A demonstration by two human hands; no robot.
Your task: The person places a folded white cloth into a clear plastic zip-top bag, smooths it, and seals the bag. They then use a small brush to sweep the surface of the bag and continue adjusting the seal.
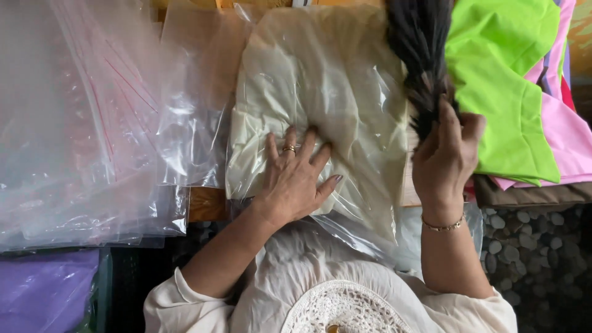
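My left hand (295, 179) presses flat, fingers spread, on the soft, slippery clear-plastic-bagged cream cloth (320, 92) at twelve o'clock, best gripped by its edges, while my right hand (445, 157) clasps a dark hair bundle (420, 55).

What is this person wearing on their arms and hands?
Both forearms are bare, with loose cream-white sleeves ending near the elbows. The left hand has a gold-coloured ring on one finger. The right hand has a thin gold-coloured bracelet at the wrist. No gloves.
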